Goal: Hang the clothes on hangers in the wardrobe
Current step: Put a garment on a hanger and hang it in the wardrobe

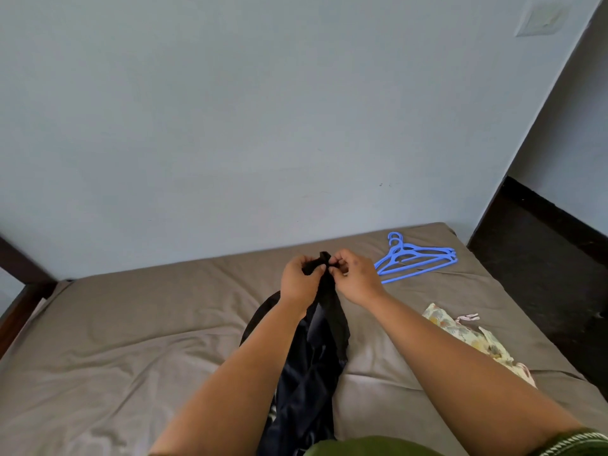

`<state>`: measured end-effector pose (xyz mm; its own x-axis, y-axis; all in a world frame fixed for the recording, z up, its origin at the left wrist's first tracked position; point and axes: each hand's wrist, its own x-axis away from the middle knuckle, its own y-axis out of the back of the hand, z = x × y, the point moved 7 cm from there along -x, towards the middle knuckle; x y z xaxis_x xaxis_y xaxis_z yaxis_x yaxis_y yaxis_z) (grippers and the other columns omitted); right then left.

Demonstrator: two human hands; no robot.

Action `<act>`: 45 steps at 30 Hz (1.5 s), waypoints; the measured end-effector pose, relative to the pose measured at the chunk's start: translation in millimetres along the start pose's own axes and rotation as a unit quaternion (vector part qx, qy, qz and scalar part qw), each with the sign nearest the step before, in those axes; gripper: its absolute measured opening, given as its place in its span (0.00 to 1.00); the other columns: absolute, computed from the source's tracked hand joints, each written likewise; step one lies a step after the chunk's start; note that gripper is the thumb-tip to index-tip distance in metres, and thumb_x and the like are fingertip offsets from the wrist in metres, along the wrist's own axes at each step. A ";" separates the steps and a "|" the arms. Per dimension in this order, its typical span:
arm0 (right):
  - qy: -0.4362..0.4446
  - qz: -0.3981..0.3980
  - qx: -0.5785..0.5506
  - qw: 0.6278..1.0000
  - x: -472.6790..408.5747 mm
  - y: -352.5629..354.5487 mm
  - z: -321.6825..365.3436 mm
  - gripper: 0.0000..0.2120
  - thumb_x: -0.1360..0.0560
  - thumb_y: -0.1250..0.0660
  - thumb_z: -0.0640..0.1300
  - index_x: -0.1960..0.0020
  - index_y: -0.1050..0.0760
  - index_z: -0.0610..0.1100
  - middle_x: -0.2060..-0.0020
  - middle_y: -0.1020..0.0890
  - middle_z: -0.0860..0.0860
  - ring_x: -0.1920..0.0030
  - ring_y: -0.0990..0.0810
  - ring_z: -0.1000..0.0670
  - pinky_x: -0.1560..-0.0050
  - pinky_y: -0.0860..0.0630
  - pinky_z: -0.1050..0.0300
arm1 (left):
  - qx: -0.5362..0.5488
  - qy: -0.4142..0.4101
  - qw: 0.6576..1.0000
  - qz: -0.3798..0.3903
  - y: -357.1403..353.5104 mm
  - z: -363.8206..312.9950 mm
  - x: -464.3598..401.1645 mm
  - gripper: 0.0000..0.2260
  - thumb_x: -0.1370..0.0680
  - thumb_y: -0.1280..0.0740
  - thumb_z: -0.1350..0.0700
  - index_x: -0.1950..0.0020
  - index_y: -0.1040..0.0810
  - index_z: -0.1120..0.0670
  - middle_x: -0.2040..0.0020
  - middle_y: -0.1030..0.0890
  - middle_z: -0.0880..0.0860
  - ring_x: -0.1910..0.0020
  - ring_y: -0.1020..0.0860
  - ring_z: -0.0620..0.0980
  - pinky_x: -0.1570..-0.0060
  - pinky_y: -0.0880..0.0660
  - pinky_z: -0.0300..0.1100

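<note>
Both hands, left hand (pixel 301 279) and right hand (pixel 353 278), pinch the black garment (pixel 316 353) at its top edge above the bed (pixel 131 324); it looks limp, light, slippery, best gripped at the shoulders.

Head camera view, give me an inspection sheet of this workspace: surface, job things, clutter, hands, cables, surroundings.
Surface: bed with a wrinkled grey-brown sheet.
Job's things: dark garment lifted at its top end, the rest trailing down onto the bed; blue hangers stacked flat near the far right corner; floral garment lying crumpled at the right edge.
Clutter: nothing seen.
Hands: left hand and right hand both pinch the top of the dark garment, close together.
Cables: nothing seen.
Surroundings: pale blue wall behind the bed; dark floor at right; dark wooden frame at left. No wardrobe in view.
</note>
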<state>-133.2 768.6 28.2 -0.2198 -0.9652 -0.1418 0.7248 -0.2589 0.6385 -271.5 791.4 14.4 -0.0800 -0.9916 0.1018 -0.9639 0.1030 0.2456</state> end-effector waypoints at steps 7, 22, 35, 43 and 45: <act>-0.197 -0.022 -0.250 0.948 11.9 -18.8 -24.0 0.13 0.29 0.33 0.36 0.49 0.18 0.50 0.56 0.15 0.51 0.54 0.18 0.53 0.46 0.21 0.56 | -0.003 0.031 0.999 -0.010 -1.6 8.4 0.7 0.10 0.27 0.28 0.63 0.49 0.23 0.55 0.56 0.17 0.51 0.58 0.18 0.48 0.61 0.21 0.38; -0.276 -0.041 -0.166 0.946 15.1 -20.8 -33.8 0.18 0.28 0.30 0.39 0.43 0.33 0.48 0.53 0.21 0.48 0.57 0.21 0.51 0.66 0.28 0.62 | -0.217 -0.039 0.975 -0.021 -23.0 13.0 12.7 0.03 0.19 0.41 0.58 0.48 0.28 0.54 0.51 0.24 0.54 0.51 0.27 0.52 0.54 0.31 0.44; -0.230 -0.028 -0.124 0.965 25.4 -30.9 -32.9 0.13 0.25 0.34 0.40 0.42 0.31 0.46 0.51 0.22 0.49 0.56 0.24 0.52 0.68 0.35 0.68 | -0.199 0.014 0.980 -0.013 -16.7 15.5 3.7 0.08 0.22 0.33 0.54 0.46 0.20 0.56 0.54 0.17 0.53 0.57 0.21 0.49 0.59 0.26 0.41; -0.358 0.012 -0.382 0.852 26.8 -54.6 -45.1 0.07 0.26 0.34 0.32 0.55 0.21 0.42 0.58 0.16 0.43 0.60 0.17 0.49 0.57 0.20 0.56 | -0.157 0.007 0.985 -0.066 -8.8 29.5 6.4 0.04 0.22 0.35 0.54 0.52 0.22 0.53 0.57 0.19 0.52 0.53 0.21 0.54 0.53 0.23 0.49; -0.292 0.019 -0.277 0.915 27.5 -45.0 -41.8 0.03 0.28 0.28 0.39 0.55 0.21 0.44 0.58 0.16 0.46 0.59 0.17 0.50 0.53 0.20 0.56 | -0.100 0.052 0.992 -0.049 -10.7 32.6 5.7 0.08 0.20 0.37 0.54 0.51 0.21 0.56 0.60 0.20 0.51 0.58 0.21 0.51 0.63 0.26 0.41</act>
<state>-144.5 752.2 -36.1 -0.3811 -0.8315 0.4042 0.9238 -0.3599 0.1305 -269.9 782.1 -19.1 0.0477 -0.9851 0.1653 -0.8954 0.0312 0.4442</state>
